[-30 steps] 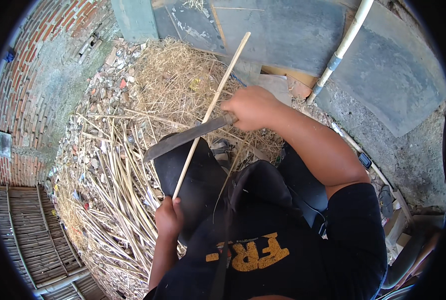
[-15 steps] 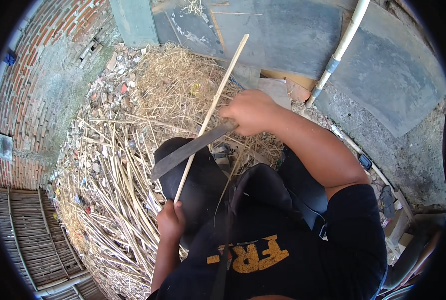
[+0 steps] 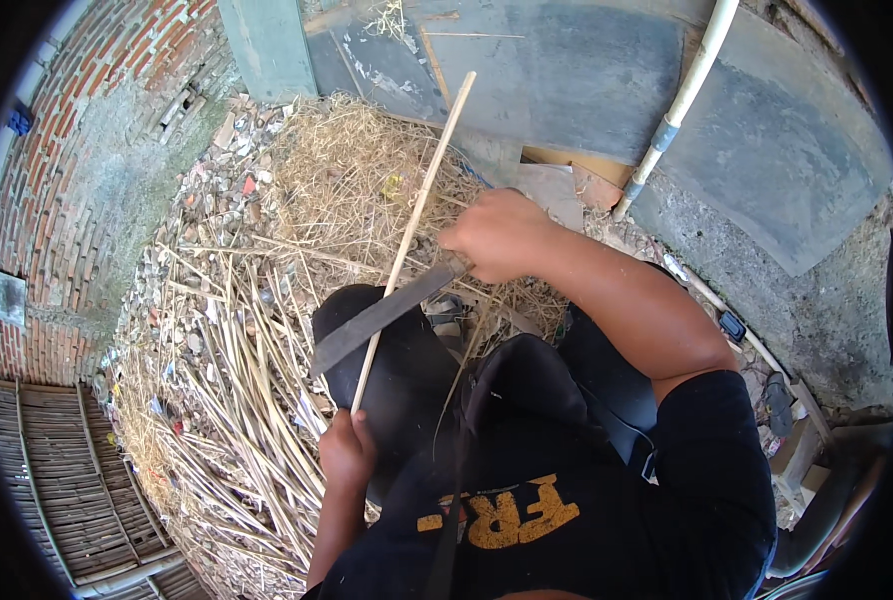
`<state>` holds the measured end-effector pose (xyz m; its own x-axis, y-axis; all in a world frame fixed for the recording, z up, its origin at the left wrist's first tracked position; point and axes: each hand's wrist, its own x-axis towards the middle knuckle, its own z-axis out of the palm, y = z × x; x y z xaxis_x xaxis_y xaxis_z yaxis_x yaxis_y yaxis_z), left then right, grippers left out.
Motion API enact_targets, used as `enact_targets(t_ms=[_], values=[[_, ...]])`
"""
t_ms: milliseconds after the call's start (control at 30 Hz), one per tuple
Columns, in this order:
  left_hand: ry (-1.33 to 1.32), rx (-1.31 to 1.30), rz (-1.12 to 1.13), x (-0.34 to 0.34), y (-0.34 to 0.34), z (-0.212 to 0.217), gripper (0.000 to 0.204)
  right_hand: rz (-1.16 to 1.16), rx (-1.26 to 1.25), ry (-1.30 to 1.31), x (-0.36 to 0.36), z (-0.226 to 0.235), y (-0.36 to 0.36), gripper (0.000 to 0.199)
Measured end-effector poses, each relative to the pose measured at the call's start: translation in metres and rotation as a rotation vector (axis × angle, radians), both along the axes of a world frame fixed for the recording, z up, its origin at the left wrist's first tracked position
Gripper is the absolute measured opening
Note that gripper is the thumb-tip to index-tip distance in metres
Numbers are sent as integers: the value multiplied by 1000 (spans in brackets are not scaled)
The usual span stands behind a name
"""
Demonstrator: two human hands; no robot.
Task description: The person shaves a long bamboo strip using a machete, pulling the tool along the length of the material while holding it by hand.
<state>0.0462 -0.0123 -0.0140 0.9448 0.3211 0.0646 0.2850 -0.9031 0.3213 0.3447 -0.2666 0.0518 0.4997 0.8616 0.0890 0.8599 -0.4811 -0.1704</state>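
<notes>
In my left hand [image 3: 348,449] I grip the lower end of a long pale bamboo strip [image 3: 413,218], which slants up and away to the right. My right hand [image 3: 500,236] is closed round the handle of a machete [image 3: 385,314]. Its wide dark blade points down to the left and crosses the strip above my left hand, over my dark-trousered knee [image 3: 347,310]. The blade lies against the strip or just over it; I cannot tell which. Most of the handle is hidden by my fingers.
Many split bamboo strips [image 3: 242,400] lie on the rubble to the left. A heap of straw-like shavings [image 3: 352,165] is ahead. A brick wall [image 3: 62,200] stands at the left, grey panels [image 3: 557,75] at the back, and a pale pipe [image 3: 692,85] leans at the right.
The strip's far end has swung slightly left and lowered. My left hand has shifted a little right and down. The machete has dropped slightly and still crosses the strip.
</notes>
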Motion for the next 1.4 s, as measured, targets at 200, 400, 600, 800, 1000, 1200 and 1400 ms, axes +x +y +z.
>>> enact_targets(t_ms=[200,400,600,800,1000,1200,1400], values=[[28,29,84,1,-6,-1,28,-378,261,378,44,-18,-27,16],[4,16,42,2,-7,4,29,-236,135,298,23,-3,-21,19],[-115,127,-25,-3,-6,-2,28,-96,-34,104,7,8,-13,17],[-110,134,-13,0,-8,1,28,-449,301,241,51,-18,-38,16],[-65,73,37,-1,-11,3,32,-202,50,340,16,8,-27,12],[-52,40,-22,5,-5,6,29,-348,169,521,57,-20,-45,18],[53,-126,-66,5,8,17,34,-310,77,485,37,-1,-33,13]])
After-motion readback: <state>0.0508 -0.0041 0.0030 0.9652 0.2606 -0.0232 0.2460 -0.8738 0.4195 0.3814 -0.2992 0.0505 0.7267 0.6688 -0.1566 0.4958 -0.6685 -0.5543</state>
